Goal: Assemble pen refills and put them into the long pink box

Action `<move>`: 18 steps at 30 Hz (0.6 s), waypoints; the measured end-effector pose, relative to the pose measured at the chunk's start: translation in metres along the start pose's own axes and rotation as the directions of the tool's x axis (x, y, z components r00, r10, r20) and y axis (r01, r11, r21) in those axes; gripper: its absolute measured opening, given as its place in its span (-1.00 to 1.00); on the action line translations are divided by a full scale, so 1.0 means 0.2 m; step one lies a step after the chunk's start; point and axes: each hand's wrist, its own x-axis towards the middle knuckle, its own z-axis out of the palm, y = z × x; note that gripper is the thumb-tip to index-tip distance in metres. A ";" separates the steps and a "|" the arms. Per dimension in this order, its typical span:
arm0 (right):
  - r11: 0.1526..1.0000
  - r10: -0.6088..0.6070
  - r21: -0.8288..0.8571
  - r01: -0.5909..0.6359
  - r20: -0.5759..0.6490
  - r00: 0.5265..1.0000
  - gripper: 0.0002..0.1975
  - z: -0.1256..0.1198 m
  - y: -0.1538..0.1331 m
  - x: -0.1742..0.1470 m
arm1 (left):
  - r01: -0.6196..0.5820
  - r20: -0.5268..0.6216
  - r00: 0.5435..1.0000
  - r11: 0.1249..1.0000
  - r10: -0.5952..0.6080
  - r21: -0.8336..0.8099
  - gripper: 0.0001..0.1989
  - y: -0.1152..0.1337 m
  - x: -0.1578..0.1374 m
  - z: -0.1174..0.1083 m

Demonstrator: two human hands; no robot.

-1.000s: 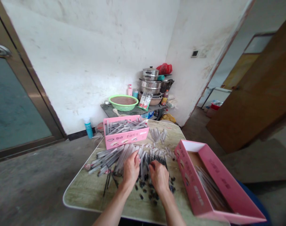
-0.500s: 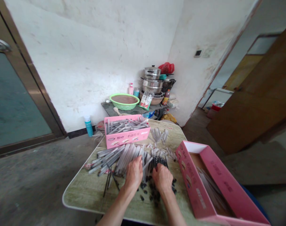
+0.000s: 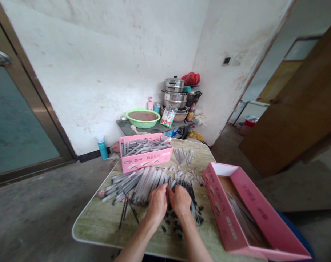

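My left hand (image 3: 158,202) is closed, fingers pinched around what looks like a clear pen barrel, mostly hidden. Close against it, my right hand (image 3: 180,199) is also closed, its fingertips meeting the left ones; what it grips is hidden. Left of my hands lies a row of translucent pen barrels (image 3: 146,183), with more grey-tipped pens (image 3: 124,183) in a loose pile. Dark-ended pen pieces (image 3: 189,188) lie just beyond my right hand. Small black caps (image 3: 179,228) are scattered beneath my wrists, and short clear pieces (image 3: 191,177) lie farther back.
A pink box (image 3: 146,158) full of pens stands at the table's back left. Another pink box (image 3: 231,233), holding long clear pieces, sits at the right edge. Behind the table (image 3: 94,225), a shelf carries a green basin (image 3: 143,123) and stacked pots (image 3: 175,96).
My right hand has moved left and come together with my left hand. The barrel that slanted out between the hands is now mostly covered. The view has shifted slightly.
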 end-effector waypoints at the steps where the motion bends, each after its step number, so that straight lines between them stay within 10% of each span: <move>1: 1.000 0.004 0.012 -0.004 0.006 1.000 -0.62 0.00 -0.01 0.01 | -0.001 -0.003 1.000 1.000 0.001 0.007 -0.58 0.00 0.00 0.00; 11: 0.935 0.017 0.355 -0.022 0.017 1.000 -0.75 -0.03 0.07 -0.01 | 0.006 -0.037 0.999 0.995 -0.010 -0.096 -0.62 0.03 0.01 -0.04; 15: 0.772 -0.112 0.635 0.030 0.089 0.990 -0.66 -0.07 0.13 -0.09 | 0.107 -0.023 0.992 0.909 -0.127 -0.403 -0.65 0.04 0.03 -0.07; 18: 0.512 -0.232 0.859 -0.023 0.163 0.959 -0.61 -0.09 0.16 -0.17 | 0.224 0.157 0.975 0.680 -0.160 -0.698 -0.57 0.08 0.05 -0.10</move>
